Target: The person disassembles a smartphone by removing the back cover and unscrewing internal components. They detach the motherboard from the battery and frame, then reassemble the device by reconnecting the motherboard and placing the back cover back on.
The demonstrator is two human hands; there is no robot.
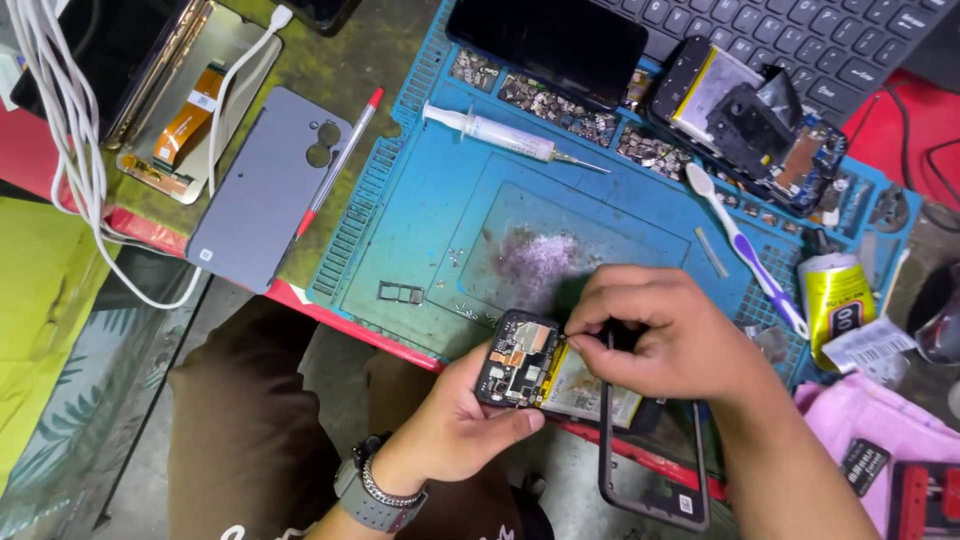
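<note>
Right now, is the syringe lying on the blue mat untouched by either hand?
Yes, the syringe lies on the blue mat, far from both hands, which are on the opened phone.

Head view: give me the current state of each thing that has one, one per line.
Opened phone: back off, board and battery exposed, held by left hand.
Right hand: fingertips pinched at the phone's top edge.
Phone frame: detached, under the right hand.
Grey back cover: removed, lying flat.
Second phone: opened, parts exposed.
Syringe: lying on the blue mat.
SIM tray: out, on the mat.
</note>
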